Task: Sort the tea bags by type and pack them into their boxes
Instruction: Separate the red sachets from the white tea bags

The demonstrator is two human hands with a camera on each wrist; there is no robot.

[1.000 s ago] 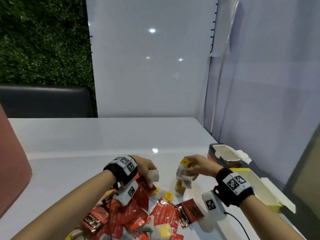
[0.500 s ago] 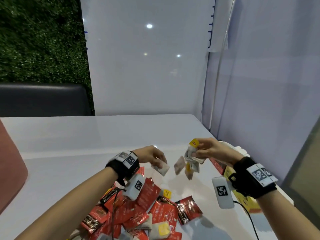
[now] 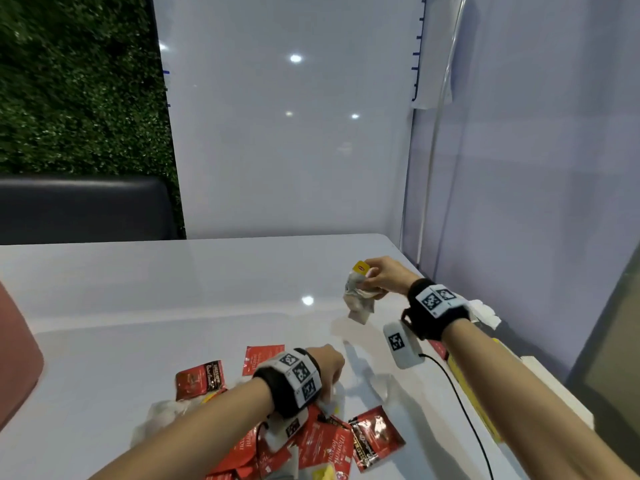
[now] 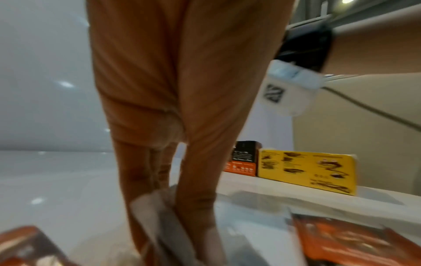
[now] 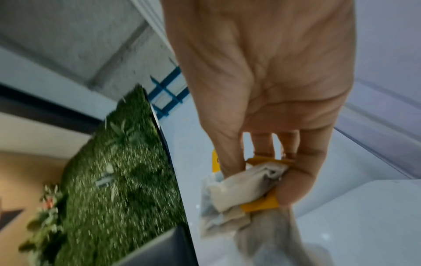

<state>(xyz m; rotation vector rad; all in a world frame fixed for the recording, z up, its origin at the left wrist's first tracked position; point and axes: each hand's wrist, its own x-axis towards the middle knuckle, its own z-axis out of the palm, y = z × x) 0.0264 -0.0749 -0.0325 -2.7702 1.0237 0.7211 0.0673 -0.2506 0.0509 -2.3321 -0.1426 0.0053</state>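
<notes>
My right hand (image 3: 374, 278) is raised over the white table (image 3: 173, 299) and grips a bunch of white tea bags (image 3: 358, 299) with yellow tags (image 3: 360, 267). The right wrist view shows thumb and fingers curled round that bunch (image 5: 239, 189). My left hand (image 3: 329, 367) is down at the far edge of a pile of red sachets (image 3: 325, 441). There its thumb and fingers (image 4: 196, 189) pinch a single white tea bag (image 4: 154, 212) lying on the table. A yellow box (image 4: 307, 171) and a dark box with an orange base (image 4: 244, 158) stand at the right; my right forearm hides most of them in the head view.
More red sachets (image 3: 199, 379) lie scattered to the left of the pile. A pink object (image 3: 14, 358) stands at the table's left edge. A black cable (image 3: 460, 403) hangs from my right wrist camera. Wall panels close off the table's far and right sides.
My left hand has dropped from beside the right hand down to the pile and now pinches a white bag there. My right hand has carried its bunch further right and away.
</notes>
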